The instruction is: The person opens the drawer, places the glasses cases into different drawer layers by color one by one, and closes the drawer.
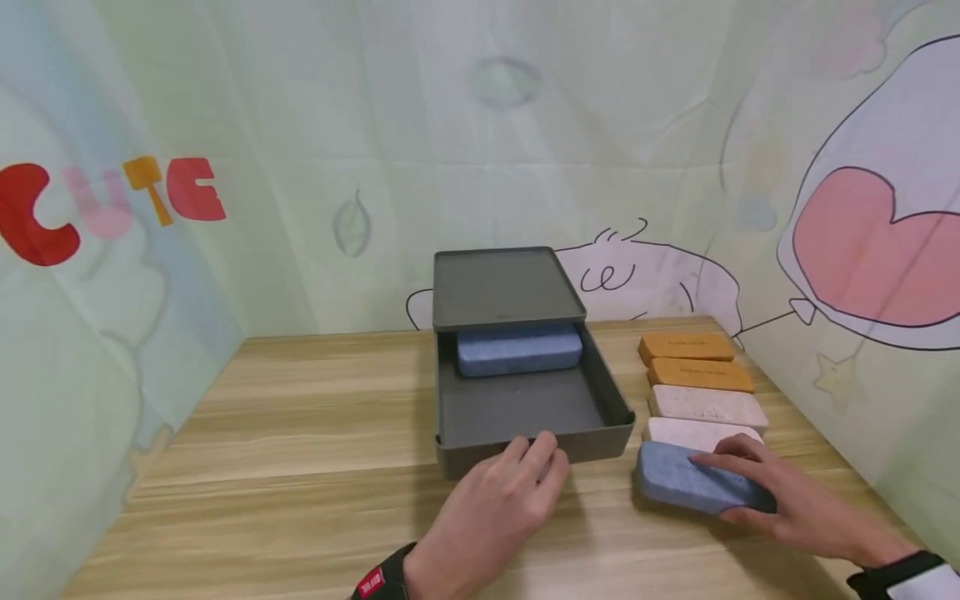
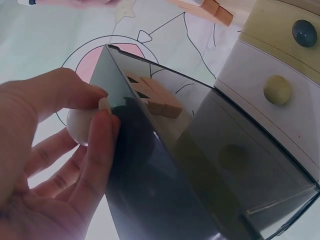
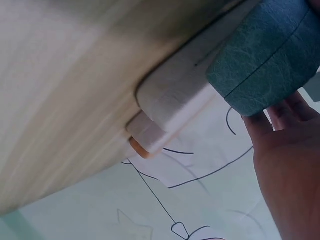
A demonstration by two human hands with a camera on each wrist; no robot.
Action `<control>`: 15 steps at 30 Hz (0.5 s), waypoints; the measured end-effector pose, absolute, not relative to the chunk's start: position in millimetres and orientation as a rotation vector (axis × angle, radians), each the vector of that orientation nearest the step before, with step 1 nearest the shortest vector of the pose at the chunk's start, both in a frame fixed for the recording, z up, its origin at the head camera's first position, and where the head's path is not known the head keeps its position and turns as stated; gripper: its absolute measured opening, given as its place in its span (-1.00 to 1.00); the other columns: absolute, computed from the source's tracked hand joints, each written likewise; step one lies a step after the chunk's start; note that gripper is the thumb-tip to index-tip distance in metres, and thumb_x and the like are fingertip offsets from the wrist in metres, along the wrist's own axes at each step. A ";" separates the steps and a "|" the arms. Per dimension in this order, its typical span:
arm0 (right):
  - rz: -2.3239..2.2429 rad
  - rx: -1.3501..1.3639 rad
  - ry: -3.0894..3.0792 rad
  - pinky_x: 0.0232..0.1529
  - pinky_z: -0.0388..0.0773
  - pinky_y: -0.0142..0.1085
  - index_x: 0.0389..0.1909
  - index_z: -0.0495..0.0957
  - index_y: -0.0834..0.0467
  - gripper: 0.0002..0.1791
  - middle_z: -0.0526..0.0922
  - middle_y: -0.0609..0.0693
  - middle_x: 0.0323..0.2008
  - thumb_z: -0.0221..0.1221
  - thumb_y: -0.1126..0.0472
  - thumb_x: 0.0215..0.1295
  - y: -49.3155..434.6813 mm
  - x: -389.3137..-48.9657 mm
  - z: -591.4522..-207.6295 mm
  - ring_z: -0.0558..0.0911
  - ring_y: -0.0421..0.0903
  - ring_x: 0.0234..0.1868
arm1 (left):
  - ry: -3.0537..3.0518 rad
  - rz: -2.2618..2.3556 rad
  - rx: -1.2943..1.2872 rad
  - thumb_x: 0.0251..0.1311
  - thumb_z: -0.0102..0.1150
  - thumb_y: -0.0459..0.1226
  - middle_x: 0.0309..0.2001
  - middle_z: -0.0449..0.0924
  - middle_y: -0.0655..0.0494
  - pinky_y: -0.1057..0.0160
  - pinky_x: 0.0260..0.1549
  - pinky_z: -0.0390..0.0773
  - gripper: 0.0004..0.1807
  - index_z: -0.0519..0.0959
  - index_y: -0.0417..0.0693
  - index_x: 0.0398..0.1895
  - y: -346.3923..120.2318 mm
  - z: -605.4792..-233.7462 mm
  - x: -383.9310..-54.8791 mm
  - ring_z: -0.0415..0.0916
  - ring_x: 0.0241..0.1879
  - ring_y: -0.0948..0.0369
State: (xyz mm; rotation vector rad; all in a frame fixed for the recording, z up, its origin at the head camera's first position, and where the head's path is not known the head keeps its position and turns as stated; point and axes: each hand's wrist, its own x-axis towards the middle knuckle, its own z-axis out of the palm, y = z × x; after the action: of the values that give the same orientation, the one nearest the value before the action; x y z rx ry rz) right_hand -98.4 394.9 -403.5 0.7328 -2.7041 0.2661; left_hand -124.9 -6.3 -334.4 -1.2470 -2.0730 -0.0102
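At the middle of the table my left hand [image 1: 498, 492] is at the front of a pulled-out dark grey drawer [image 1: 611, 408]. Its thumb and fingers pinch a pale round knob [image 2: 82, 125] on that drawer front, seen in the left wrist view. Inside the drawer, toward the back, lies a blue glasses case [image 1: 517, 350]. On the right, my right hand [image 1: 787, 500] grips another blue glasses case [image 1: 686, 479] between thumb and fingers, close beside a white case [image 1: 701, 432]. The right wrist view shows this held case's leathery end and seam.
Behind the held case, a speckled pinkish case [image 1: 708, 406] and two orange cases [image 1: 701, 375] continue the row. The flat grey cabinet top [image 1: 506, 287] covers the drawer's rear. Below the drawer, pale drawer fronts carry round knobs [image 2: 277, 90]. Printed cloth [image 1: 337, 167] hangs around the wooden table.
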 end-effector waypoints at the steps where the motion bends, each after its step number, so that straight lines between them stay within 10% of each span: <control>1: 0.263 0.722 -2.705 -0.04 0.33 -0.65 0.34 0.50 -0.23 -0.21 0.42 -0.30 0.14 0.54 0.01 0.01 394.6 -98.6 -402.0 0.43 -0.37 0.02 | -2.075 -0.013 -1.245 0.22 0.34 -0.40 -0.13 0.55 0.12 0.51 -0.31 0.58 -0.80 0.67 -0.06 -0.10 -6.4 -334.3 -124.7 0.44 -0.36 0.31; 15: 0.325 0.731 -2.639 0.07 0.22 -0.70 0.39 0.47 -0.09 -0.14 0.42 -0.23 0.17 0.55 0.21 -0.02 393.7 -103.3 -368.2 0.34 -0.45 0.13 | -2.078 -0.053 -1.226 0.22 0.33 -0.42 -0.09 0.59 0.09 0.46 -0.23 0.65 -0.78 0.68 -0.08 -0.07 -5.9 -335.0 -124.3 0.52 -0.30 0.30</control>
State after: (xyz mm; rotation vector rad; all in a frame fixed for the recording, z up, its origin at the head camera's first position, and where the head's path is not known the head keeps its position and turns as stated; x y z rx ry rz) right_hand -103.3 393.7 -368.2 0.7308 -2.6388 0.3248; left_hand -124.3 -5.9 -335.0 -1.2260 -2.0779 -0.0529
